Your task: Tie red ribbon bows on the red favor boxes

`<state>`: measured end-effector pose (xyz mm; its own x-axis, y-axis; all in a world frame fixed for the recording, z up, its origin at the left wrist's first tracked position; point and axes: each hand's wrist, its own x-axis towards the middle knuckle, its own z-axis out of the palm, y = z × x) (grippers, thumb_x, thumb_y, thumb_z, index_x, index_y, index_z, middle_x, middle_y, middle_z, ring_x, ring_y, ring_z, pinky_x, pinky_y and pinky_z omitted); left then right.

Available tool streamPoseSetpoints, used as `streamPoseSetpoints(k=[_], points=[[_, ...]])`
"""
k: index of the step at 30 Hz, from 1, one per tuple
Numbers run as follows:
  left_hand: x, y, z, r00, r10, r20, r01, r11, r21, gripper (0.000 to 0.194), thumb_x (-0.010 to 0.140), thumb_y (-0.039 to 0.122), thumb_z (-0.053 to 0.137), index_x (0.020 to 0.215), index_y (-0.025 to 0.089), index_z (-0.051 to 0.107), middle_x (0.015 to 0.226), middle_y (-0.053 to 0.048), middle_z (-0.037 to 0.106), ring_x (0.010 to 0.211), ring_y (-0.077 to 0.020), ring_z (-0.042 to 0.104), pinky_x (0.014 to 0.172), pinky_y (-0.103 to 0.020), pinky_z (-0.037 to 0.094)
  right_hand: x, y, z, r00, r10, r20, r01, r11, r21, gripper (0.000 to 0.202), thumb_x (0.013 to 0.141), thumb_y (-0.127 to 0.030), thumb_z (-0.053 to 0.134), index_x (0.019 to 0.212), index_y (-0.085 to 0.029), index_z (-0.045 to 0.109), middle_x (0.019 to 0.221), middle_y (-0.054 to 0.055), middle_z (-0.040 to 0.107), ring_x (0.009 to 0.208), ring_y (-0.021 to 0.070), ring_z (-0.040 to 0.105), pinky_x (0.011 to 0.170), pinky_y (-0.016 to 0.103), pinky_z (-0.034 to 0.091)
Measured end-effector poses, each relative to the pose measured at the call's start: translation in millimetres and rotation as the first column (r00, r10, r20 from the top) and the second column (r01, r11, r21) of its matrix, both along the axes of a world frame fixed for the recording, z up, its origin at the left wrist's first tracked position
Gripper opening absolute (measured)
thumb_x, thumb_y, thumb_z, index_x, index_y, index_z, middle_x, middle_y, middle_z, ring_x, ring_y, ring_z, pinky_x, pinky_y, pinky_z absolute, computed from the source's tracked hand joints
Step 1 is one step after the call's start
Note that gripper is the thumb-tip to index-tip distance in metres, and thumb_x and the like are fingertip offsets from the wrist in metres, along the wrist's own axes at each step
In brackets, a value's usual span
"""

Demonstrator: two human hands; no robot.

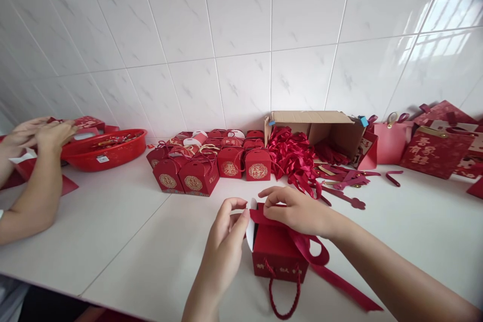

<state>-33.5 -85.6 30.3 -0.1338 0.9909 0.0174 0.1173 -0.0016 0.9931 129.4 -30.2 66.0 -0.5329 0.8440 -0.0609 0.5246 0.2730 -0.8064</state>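
Observation:
A small red box point(277, 251) with gold characters and a twisted rope handle stands at the front middle of the table. A wide red ribbon point(345, 284) runs over its top and trails to the right on the table. At the box's left edge, beside a raised white flap point(250, 234), my left hand point(228, 236) pinches the ribbon's end between thumb and fingers. My right hand point(296, 209) lies over the box top, its fingers bent down on the ribbon; the fingertips are partly hidden.
Finished red boxes point(198, 176) stand in rows by the wall. Beside them are a ribbon pile point(289, 153), an open carton point(313, 117), straps point(349, 178) and red bags point(433, 151). At left, a red basin point(105, 156) and another person's hands point(53, 136).

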Motion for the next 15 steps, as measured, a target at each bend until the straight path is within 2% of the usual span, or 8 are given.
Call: streamPoseSetpoints(k=[5, 10, 15], points=[[0.4, -3.2, -0.5, 0.996, -0.063, -0.060, 0.062, 0.998, -0.018, 0.030, 0.084, 0.052, 0.048, 0.092, 0.023, 0.052, 0.090, -0.003, 0.059, 0.084, -0.0193, 0.059, 0.080, -0.034, 0.049, -1.5, -1.1, -0.5, 1.000, 0.010, -0.009, -0.011, 0.999, -0.034, 0.017, 0.080, -0.030, 0.051, 0.076, -0.021, 0.065, 0.133, 0.002, 0.053, 0.118, 0.0278, 0.050, 0.097, 0.039, 0.036], [-3.2, 0.8, -7.2, 0.975, -0.117, -0.188, 0.112, 0.993, -0.037, 0.034, 0.087, 0.053, 0.043, 0.076, 0.021, 0.047, 0.083, 0.000, 0.051, 0.082, -0.0179, 0.051, 0.081, -0.032, 0.046, -1.9, -0.7, -3.0, 0.999, -0.014, 0.030, 0.015, 1.000, -0.015, 0.017, 0.079, -0.031, 0.052, 0.077, -0.023, 0.066, 0.134, 0.000, 0.052, 0.124, 0.0311, 0.043, 0.101, 0.042, 0.032], [-2.3, 1.3, -5.4, 0.974, -0.161, -0.157, 0.160, 0.987, -0.023, 0.032, 0.090, 0.050, 0.040, 0.076, 0.022, 0.046, 0.081, 0.001, 0.048, 0.083, -0.0171, 0.049, 0.082, -0.030, 0.044, -0.2, 1.1, -2.4, 0.999, -0.002, 0.036, 0.002, 1.000, -0.007, 0.018, 0.078, -0.031, 0.051, 0.076, -0.022, 0.066, 0.134, 0.000, 0.052, 0.122, 0.0302, 0.045, 0.100, 0.042, 0.032]])
